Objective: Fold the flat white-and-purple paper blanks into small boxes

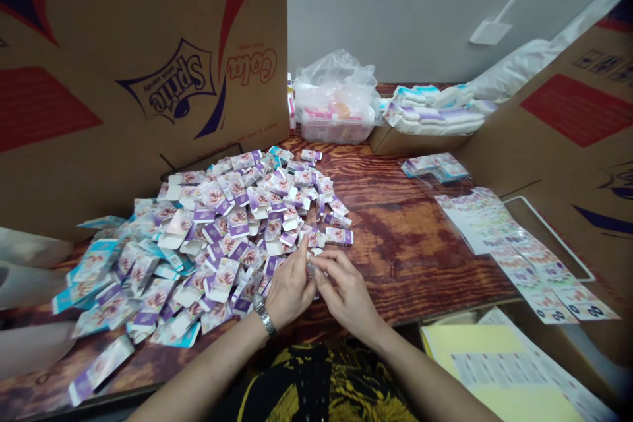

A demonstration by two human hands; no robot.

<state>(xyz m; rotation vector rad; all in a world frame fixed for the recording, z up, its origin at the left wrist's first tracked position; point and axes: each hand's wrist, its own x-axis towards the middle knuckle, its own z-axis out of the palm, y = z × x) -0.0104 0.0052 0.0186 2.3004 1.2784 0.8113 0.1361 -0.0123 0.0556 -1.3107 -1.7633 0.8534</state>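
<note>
My left hand [291, 287], with a metal watch [264, 315] on its wrist, meets my right hand [345, 287] at the table's near edge. The fingers of both are pinched together around something small and pale, mostly hidden by the fingertips. Just beyond and to the left spreads a heap of small purple-and-white boxes [237, 221], some with open flaps. Blue-and-white boxes [96, 260] are mixed in at its left side. One small box [339, 235] lies flat at the heap's right edge, just beyond my hands.
Large cartons stand at the left [148, 26] and right [558, 145]. A plastic-wrapped pink tub [337, 128] and a low carton of flat packs [420, 143] are at the back. Printed sheets [514, 250] lie right; yellow paper [465, 343] sits below the table edge.
</note>
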